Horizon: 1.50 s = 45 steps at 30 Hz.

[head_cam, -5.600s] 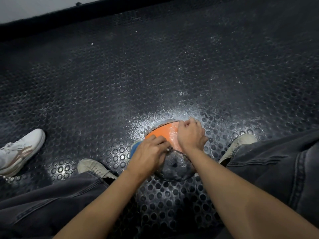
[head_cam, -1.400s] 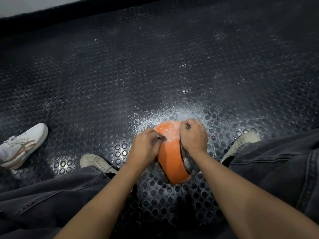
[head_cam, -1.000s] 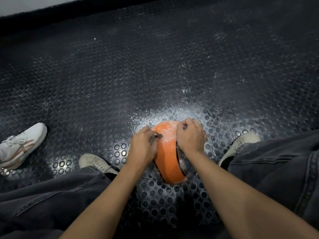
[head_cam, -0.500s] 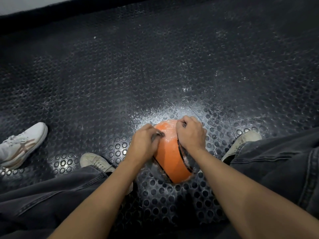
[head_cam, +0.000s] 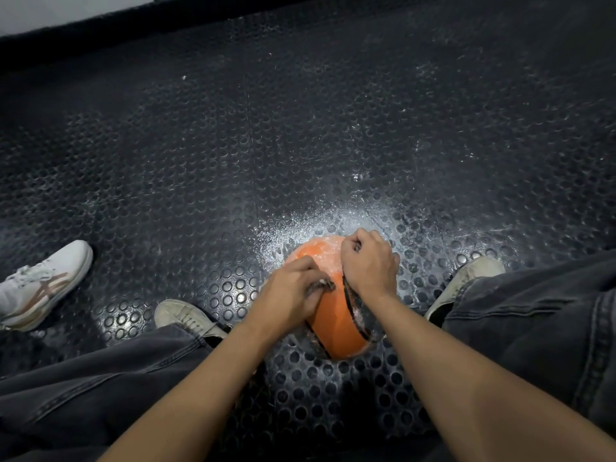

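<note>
Nearest the camera, two bare forearms reach forward and down between knees clad in dark grey jeans (head_cam: pixel 100 378). They meet on an orange ball (head_cam: pixel 336 328) with black seams, which sits on the floor (head_cam: pixel 300 128) between the person's feet, slightly right of the middle of the view. The ball's near half is clean orange, and its far top is smeared with a white, wet-looking film.

The left hand (head_cam: pixel 293 288) lies against the ball's upper left side. Its grip is closed, with the fingers curled and pinching a small dark thing (head_cam: pixel 325 285) against the surface; what that thing is cannot be told. The right hand (head_cam: pixel 368 265) sits on the ball's upper right side, knuckles up. Its grip is also closed, with the fingers curled down over the top of the ball. The two hands are close together, with a narrow strip of orange between them.

A worn pale shoe (head_cam: pixel 186 315) shows to the left of the ball and another pale shoe (head_cam: pixel 466 278) to the right, each peeking out from a trouser hem. Further left, a white sneaker (head_cam: pixel 43 281) with brownish stripes belongs to someone else.

The floor is black rubber with raised round studs. Just beyond the ball, a white spatter (head_cam: pixel 316 225) fans out over the studs. At the far edge, a dark strip (head_cam: pixel 133 18) runs along the foot of a pale wall (head_cam: pixel 50 8).
</note>
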Available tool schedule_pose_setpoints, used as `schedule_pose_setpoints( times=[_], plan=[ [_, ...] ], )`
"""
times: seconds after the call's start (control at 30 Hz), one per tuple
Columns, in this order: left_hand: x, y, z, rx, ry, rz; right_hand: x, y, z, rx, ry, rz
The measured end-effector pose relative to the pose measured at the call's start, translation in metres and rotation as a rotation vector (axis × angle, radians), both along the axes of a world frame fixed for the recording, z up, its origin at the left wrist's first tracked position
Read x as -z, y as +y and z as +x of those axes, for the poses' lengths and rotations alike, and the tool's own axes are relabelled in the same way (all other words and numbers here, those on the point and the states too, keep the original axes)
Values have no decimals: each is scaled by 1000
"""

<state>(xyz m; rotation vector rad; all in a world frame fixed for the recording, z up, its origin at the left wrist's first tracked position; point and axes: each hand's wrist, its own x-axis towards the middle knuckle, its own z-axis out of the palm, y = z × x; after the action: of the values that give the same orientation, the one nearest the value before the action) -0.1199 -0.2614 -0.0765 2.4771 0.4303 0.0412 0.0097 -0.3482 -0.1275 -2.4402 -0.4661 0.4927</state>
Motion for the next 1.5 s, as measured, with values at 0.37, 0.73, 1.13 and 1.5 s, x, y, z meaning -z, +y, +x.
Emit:
schedule_pose_setpoints(
  times=[0.37, 0.73, 1.13, 1.5],
  plan=[
    [0, 12, 10, -54, 27, 65, -5, 3, -3, -53, -6, -9],
    [2, 14, 9, -184, -18, 74, -7, 7, -8, -3, -8, -64],
    [-4, 7, 11, -33, -24, 139, -4, 4, -6, 5, 7, -29],
    [-14, 4, 11, 112, 33, 97, -2, 5, -3, -10, 28, -30]
  ],
)
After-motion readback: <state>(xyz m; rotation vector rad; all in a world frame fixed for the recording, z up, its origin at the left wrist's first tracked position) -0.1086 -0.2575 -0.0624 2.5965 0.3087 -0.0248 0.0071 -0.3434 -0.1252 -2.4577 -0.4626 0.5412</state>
